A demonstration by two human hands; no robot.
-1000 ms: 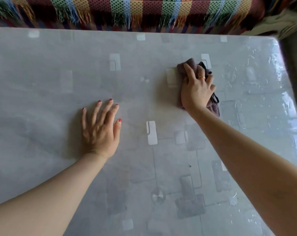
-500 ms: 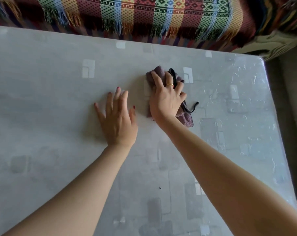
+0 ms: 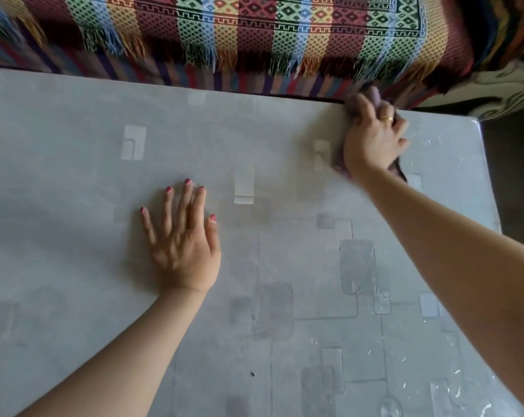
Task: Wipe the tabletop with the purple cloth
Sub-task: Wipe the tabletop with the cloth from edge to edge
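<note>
Right hand point(image 3: 372, 139) pressing down on purple cloth point(image 3: 367, 99), fingers bent over it and gripping, blurred | cloth lying bunched at far edge of tabletop point(image 3: 74, 206), near right corner, touching striped blanket point(image 3: 254, 34) fringe | left hand point(image 3: 184, 245) resting flat on tabletop, fingers straight and spread, holding nothing, well apart from cloth

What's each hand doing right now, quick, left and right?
Left hand: open, flat on the tabletop, holding nothing.
Right hand: fingers curled on the purple cloth at the far edge.
</note>
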